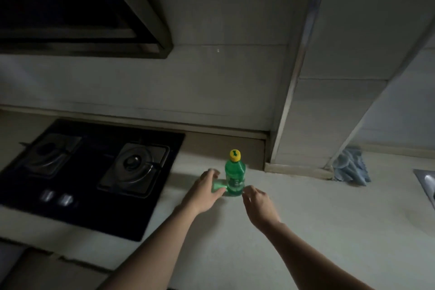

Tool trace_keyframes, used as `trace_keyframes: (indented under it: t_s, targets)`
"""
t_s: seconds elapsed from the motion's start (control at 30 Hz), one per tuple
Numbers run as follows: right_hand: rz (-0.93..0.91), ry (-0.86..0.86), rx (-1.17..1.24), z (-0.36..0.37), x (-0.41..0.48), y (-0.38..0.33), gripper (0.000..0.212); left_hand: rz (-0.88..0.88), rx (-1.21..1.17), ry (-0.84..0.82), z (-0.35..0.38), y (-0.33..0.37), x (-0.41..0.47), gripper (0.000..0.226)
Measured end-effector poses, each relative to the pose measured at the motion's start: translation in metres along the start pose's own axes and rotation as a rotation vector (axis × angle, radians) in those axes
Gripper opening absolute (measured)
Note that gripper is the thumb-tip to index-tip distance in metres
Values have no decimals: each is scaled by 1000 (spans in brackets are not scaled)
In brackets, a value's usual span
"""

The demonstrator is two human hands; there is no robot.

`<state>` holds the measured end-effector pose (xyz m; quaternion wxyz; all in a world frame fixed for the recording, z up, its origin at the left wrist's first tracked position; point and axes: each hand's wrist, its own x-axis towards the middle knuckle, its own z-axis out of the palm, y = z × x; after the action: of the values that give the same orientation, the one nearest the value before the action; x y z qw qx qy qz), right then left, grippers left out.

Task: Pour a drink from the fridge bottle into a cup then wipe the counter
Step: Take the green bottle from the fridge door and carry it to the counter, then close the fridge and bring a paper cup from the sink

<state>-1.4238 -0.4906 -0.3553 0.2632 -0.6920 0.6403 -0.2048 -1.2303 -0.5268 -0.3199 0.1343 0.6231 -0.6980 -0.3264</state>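
A green plastic bottle (234, 176) with a yellow cap stands upright on the pale counter (306, 219), close to the back wall. My left hand (206, 192) reaches in from the left and curls round a clear cup (218, 187) that stands just left of the bottle and looks green through its wall. Most of the cup is hidden by my fingers. My right hand (257, 205) is at the bottle's lower right, fingers loosely curled and holding nothing, its fingertips right by the base. The picture is dim and slightly blurred.
A black two-burner gas hob (94, 172) lies to the left under a range hood (70, 7). A blue cloth (350, 167) is bunched against the wall corner at the right. The steel rim of a sink (426, 183) shows at the far right edge.
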Motion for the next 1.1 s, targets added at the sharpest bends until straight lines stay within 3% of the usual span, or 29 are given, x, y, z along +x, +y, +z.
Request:
trace_keyframes:
  t_s: [0.1,0.3,0.43,0.63,0.87,1.1]
  targets:
    - [-46,-85,22,18,-7,-13,15,-51,111,33,-16,-24,-38,19]
    - [-270,-268,23,77,-4,-77,18,-220,327,137,-75,-83,-130,11]
    - [-506,-288,-58,93,-8,-167,22,-285,493,173,-137,-128,-199,14]
    - [-720,-258,-151,120,-9,-315,24,-374,439,455,-233,-204,-304,13]
    - [-1047,-262,-188,180,-59,-523,22,-483,530,560,-339,-283,-450,17]
    - [-1298,-220,-196,243,-104,-676,18,-704,749,614,-423,-354,-556,28]
